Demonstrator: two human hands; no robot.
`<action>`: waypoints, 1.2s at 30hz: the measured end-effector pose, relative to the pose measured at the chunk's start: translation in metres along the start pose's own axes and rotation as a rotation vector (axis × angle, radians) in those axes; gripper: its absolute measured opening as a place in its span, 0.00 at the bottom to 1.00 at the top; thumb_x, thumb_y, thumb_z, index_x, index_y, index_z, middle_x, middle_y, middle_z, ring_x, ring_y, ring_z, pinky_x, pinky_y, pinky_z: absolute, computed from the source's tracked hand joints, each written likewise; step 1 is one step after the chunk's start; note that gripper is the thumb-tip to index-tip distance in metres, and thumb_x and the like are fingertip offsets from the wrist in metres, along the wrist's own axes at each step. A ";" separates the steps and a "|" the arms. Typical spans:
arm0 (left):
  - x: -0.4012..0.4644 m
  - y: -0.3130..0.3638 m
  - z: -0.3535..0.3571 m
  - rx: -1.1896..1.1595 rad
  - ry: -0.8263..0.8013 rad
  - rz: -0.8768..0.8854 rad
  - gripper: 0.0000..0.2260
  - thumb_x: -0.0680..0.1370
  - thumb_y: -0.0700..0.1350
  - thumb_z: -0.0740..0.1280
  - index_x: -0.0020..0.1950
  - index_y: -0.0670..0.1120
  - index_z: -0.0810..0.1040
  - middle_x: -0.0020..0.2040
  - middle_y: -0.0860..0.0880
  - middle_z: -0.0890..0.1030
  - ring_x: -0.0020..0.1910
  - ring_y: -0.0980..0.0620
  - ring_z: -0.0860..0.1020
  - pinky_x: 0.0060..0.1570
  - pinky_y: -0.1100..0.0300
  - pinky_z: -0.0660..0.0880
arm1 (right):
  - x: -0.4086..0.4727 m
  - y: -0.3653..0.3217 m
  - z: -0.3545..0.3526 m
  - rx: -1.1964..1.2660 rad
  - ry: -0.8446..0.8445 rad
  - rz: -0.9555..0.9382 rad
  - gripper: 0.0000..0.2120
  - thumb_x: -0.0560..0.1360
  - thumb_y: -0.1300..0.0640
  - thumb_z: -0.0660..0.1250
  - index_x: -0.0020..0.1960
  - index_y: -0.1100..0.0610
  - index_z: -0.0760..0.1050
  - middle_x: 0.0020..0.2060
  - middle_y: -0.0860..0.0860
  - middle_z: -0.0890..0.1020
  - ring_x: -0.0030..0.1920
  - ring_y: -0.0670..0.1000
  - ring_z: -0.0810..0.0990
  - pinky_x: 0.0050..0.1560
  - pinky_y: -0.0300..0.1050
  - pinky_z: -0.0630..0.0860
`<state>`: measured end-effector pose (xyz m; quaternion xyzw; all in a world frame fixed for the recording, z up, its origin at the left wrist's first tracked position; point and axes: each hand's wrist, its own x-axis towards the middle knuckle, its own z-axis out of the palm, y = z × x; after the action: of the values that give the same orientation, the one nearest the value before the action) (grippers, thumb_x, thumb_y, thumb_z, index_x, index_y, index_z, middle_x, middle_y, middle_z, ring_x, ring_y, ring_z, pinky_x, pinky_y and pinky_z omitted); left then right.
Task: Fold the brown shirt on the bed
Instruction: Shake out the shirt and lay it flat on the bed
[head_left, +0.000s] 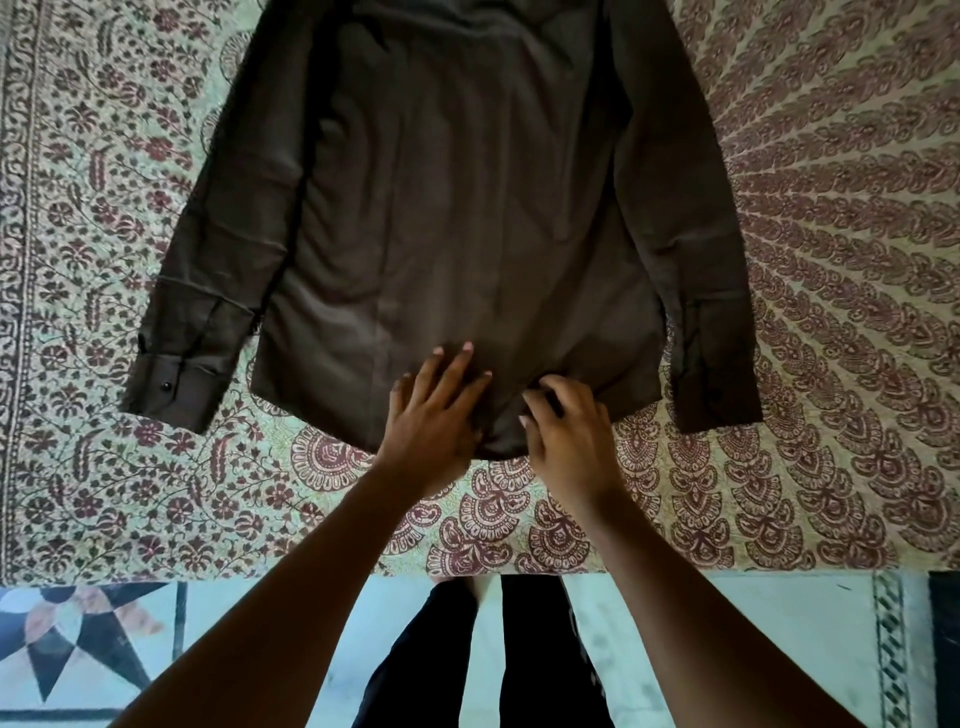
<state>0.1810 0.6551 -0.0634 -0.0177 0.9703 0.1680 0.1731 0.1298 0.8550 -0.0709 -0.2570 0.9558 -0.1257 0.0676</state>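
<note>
The brown shirt (467, 208) is spread lengthwise away from both hands. Its hem is pressed flat under the released left hand (434, 415) and pinched by the right hand (566, 431).

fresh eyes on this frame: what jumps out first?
The brown shirt dominates: spread flat and still unfolded across the patterned bedspread, both long sleeves lying out to the sides, the cuff at image left showing a dark button. Next, both hands at its bottom hem, centre frame: the left hand flat with fingers spread, the right hand curled, pinching the hem. Below the bed edge, patterned floor tiles show.
</note>
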 end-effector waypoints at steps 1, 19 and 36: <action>-0.002 -0.001 0.005 0.034 -0.051 -0.003 0.34 0.75 0.58 0.64 0.81 0.60 0.57 0.84 0.53 0.48 0.82 0.43 0.52 0.71 0.35 0.62 | -0.002 0.001 0.003 -0.033 -0.058 -0.001 0.17 0.76 0.50 0.70 0.63 0.54 0.78 0.65 0.57 0.75 0.63 0.59 0.75 0.54 0.56 0.77; 0.005 -0.018 0.028 0.091 0.026 0.001 0.34 0.80 0.66 0.55 0.83 0.59 0.47 0.84 0.54 0.43 0.83 0.45 0.44 0.77 0.38 0.53 | -0.004 0.041 0.014 -0.101 0.027 0.537 0.29 0.81 0.35 0.57 0.79 0.43 0.61 0.81 0.54 0.58 0.78 0.58 0.61 0.68 0.65 0.65; 0.060 0.074 0.018 0.065 -0.066 0.203 0.31 0.78 0.56 0.61 0.81 0.56 0.59 0.83 0.55 0.53 0.81 0.45 0.55 0.72 0.39 0.58 | 0.038 0.157 -0.026 0.066 0.154 1.128 0.38 0.78 0.30 0.57 0.77 0.56 0.61 0.74 0.64 0.63 0.71 0.67 0.64 0.64 0.69 0.65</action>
<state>0.1240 0.7326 -0.0765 0.0918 0.9658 0.1535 0.1877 0.0174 0.9723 -0.0911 0.3051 0.9429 -0.1184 0.0624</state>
